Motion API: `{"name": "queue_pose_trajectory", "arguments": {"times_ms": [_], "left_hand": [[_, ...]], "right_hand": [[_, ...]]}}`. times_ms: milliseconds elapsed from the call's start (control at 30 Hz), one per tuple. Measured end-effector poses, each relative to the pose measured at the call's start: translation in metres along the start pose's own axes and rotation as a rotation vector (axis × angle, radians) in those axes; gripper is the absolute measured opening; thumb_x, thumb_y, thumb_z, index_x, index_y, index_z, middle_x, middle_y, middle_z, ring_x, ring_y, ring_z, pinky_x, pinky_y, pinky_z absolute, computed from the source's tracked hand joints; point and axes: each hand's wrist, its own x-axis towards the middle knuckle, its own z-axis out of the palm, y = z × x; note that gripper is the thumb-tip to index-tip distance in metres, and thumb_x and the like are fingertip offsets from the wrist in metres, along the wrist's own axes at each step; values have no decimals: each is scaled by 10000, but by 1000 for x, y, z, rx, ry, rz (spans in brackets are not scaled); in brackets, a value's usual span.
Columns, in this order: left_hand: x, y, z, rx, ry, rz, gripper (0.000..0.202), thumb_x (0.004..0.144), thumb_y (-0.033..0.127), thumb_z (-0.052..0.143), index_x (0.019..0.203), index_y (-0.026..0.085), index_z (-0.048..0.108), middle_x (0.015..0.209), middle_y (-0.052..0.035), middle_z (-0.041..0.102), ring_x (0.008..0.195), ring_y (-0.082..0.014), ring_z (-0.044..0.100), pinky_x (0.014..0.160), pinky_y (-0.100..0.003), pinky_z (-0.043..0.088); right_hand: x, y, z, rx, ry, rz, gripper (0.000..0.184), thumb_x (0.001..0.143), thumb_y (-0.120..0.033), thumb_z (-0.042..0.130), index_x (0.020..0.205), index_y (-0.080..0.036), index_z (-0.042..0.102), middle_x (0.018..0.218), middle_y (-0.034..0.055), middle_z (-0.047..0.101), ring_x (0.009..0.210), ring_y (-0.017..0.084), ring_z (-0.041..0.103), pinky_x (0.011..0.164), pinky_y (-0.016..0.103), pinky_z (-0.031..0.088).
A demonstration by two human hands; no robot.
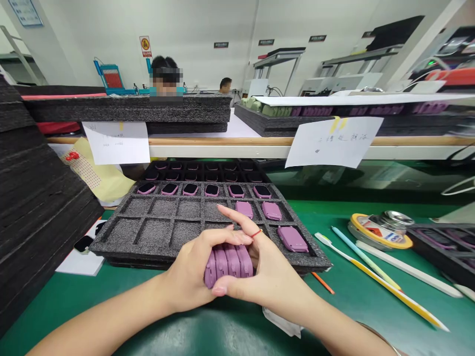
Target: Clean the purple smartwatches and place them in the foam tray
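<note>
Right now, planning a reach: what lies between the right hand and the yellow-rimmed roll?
Head view: the foam tray's corner, a yellow-edged brush, a pale blue stick.

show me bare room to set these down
Free: the foam tray's empty cells, left of the pink cases, and the green mat between tray and spool. Crowded: the brushes right of the tray, and the held cases between your left hand and right hand.

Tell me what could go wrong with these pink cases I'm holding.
The stack of pink cases is held only by pressure between your left hand and right hand, so one might slip out and drop. Your right hand is also close to a pink case in the foam tray, which could get knocked.
</note>
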Motion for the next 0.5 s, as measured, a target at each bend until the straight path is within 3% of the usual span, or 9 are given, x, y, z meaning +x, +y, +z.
{"name": "queue_pose_trajectory", "arguments": {"times_ms": [100, 233, 400, 500], "left_hand": [[1, 0, -1, 96, -2, 38, 526, 937, 383, 662, 1402, 267, 444, 1428, -153, 532, 1378, -298, 507, 1115, -491, 488], [0, 3, 2, 179, -6, -27, 864, 820, 144, 734, 1519, 305, 252, 1543, -152, 361, 1512, -344, 288, 1183, -584, 386], [1, 14, 6, 171, -25, -149, 1045, 771, 159, 785, 1566, 318, 126, 1599, -165, 285, 1498, -367, 322, 1208, -612, 345], [2, 15, 5, 199, -12, -108, 1012, 792, 173, 774, 1575, 304, 147, 1592, -165, 312, 1514, -364, 300, 1210, -599, 350]], "right_hand": [[-1, 5, -2, -106, 38, -198, 1096, 655, -177, 886, 1566, -268, 283, 1103, 51, 746, 982, 232, 743, 867, 370, 616], [-2, 8, -8, -338, 122, -444, 1060, 737, -176, 838, 1598, -250, 224, 1165, 79, 752, 1050, 244, 735, 986, 413, 573], [-3, 6, -14, -407, 108, -540, 1066, 776, -151, 802, 1618, -273, 159, 1214, 67, 743, 1073, 221, 732, 1018, 383, 560], [-3, 5, -14, -399, 93, -528, 1102, 749, -151, 831, 1616, -284, 164, 1216, 55, 744, 1095, 217, 725, 1027, 369, 553]]}}
